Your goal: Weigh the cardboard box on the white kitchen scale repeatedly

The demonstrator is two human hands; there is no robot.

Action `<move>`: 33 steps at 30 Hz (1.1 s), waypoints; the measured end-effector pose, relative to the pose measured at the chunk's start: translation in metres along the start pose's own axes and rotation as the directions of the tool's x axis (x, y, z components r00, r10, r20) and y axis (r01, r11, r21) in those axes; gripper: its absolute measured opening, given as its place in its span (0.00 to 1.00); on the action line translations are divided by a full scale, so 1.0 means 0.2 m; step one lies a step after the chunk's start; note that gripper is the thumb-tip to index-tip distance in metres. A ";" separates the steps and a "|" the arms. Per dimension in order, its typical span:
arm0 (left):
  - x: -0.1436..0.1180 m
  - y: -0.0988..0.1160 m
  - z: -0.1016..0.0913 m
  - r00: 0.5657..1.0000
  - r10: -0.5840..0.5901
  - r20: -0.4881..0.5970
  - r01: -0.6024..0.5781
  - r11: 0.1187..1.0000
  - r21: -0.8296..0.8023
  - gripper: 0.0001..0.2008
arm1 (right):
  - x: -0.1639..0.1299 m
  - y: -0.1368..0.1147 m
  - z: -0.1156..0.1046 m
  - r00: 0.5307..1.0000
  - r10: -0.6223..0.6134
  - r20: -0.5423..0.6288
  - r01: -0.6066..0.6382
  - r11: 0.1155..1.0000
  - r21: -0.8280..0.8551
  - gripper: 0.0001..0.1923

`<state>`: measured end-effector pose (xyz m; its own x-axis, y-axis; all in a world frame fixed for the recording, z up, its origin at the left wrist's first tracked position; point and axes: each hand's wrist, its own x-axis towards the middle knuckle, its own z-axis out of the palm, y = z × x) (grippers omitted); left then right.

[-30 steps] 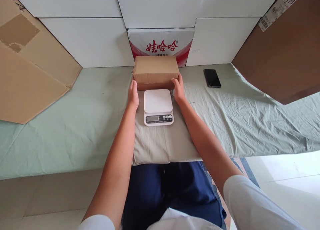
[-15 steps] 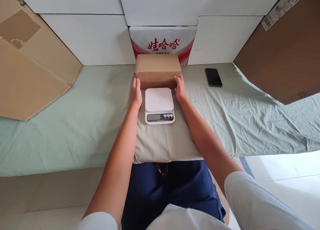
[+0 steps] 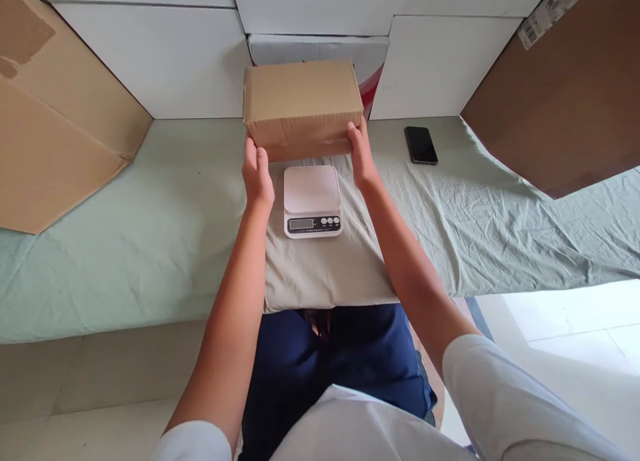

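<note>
Cloth of pale green (image 3: 150, 247) covers the desk, and we take the white scale (image 3: 313, 200) at its middle as our landmark. Leaning cardboard sheets stand far to the scale's left (image 3: 55, 134) and far to its right (image 3: 565, 94), with white panels (image 3: 165, 67) along the wall behind it. A folded grey pad (image 3: 325, 274) lies under the scale.

We hold a plain brown cardboard box (image 3: 303, 107) just behind and above the scale. It is closed and rectangular, its long side running left to right, its top and near face unmarked and lightly scuffed. It hangs clear of the cloth, tilted slightly, and hides most of the red-and-white carton (image 3: 373, 67) behind it.

Half a second ago the box sat on the cloth just behind the scale with the carton's red lettering showing above it; now it is raised and looks nearer to us, and both hands have come up with it.

Our left hand (image 3: 257, 174) presses flat against the box's lower left corner, fingers straight, its grip not wrapped around anything. Our right hand (image 3: 361, 155) presses the lower right corner the same way, so the box is clamped between the two palms.

A black phone (image 3: 421, 145) lies flat on the cloth to the scale's right, well apart.
</note>
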<state>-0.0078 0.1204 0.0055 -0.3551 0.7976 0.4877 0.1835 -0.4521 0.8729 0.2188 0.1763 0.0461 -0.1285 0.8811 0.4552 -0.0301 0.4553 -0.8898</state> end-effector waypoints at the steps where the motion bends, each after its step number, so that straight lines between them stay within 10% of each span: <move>1: -0.03 0.02 -0.01 1.000 0.004 -0.001 -0.004 1.000 -0.012 0.40 | -0.03 -0.05 0.00 1.000 -0.014 0.010 0.014 1.000 -0.026 0.39; 13: -0.53 0.23 -0.17 0.999 -0.038 0.030 0.040 0.996 -0.079 0.41 | -0.61 -0.20 -0.03 0.986 0.135 0.099 -0.147 0.980 0.132 0.41; 33: -0.55 0.21 -0.16 0.995 -0.033 0.098 0.042 0.995 -0.095 0.43 | -0.59 -0.14 -0.05 0.993 0.112 0.047 -0.117 0.984 0.133 0.34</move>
<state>0.0100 0.0014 -0.0108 -0.2693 0.8474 0.4575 0.0807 -0.4536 0.8876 0.2455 0.0601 0.0172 -0.1771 0.9195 0.3510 -0.1469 0.3279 -0.9332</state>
